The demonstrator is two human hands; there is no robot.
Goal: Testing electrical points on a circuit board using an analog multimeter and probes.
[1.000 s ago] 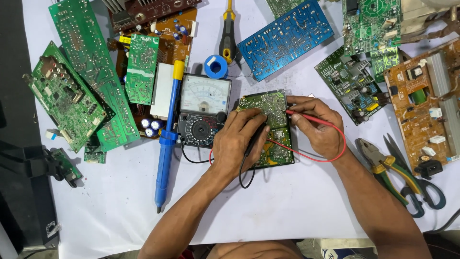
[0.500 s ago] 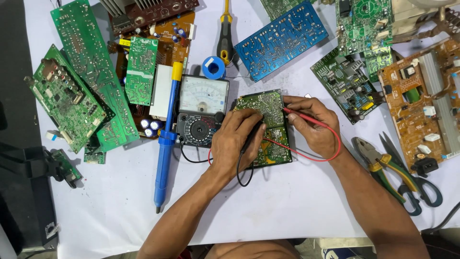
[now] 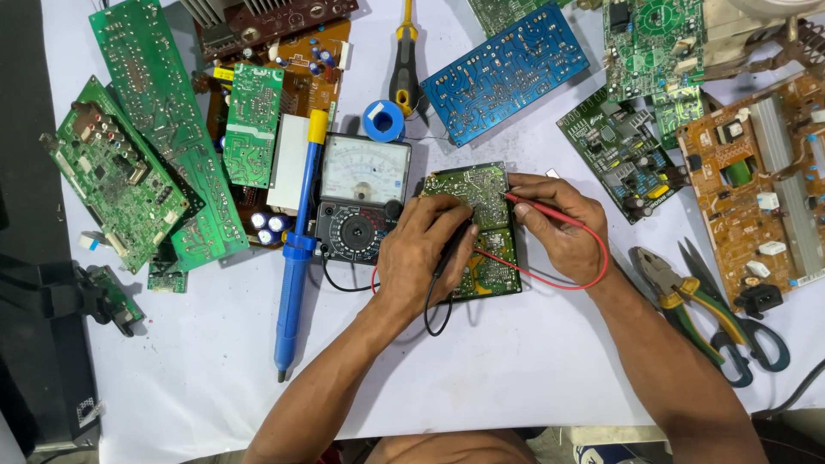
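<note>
Fingers of both hands stay closed on probes, left hand [image 3: 421, 253] black, right hand [image 3: 559, 228] red, unmoved on the green board [image 3: 481, 193]

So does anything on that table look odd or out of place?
Nothing looks broken or spilled. Circuit boards lie overlapping at angles around the meter; both hands press probes to the small green board.

Both forearms reach in from below; left hand [image 3: 421, 253] curled, fingers pinched, palm down; right hand [image 3: 559, 228] curled likewise, just beside it.
</note>
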